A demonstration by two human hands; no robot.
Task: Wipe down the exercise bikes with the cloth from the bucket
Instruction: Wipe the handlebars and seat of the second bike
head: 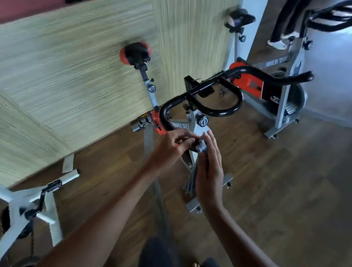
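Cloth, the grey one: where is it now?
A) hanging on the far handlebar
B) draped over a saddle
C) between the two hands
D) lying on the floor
C: the cloth is bunched between the left hand and the right hand, its tail hanging beside the right palm.
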